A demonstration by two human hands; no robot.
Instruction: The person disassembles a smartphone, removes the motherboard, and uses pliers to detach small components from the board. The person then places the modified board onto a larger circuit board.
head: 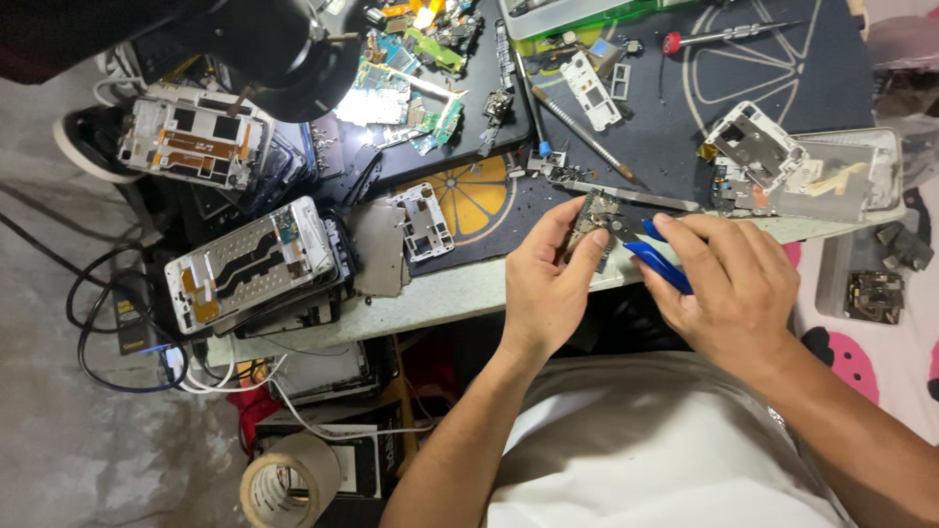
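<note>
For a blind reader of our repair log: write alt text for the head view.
Seen from above, the left hand pinches a small circuit board at a workbench edge while the right hand holds a blue pry tool against it. The bench is crowded with stripped phone frames, boards and a screwdriver; a tape roll lies on the floor.

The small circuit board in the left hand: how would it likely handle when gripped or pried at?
The circuit board looks thin and flat, so probably light and stiff. The left hand pinches it by the edges, suggesting exposed components that may be fragile. The blue pry tool in the right hand could make it slip or flex.
</note>
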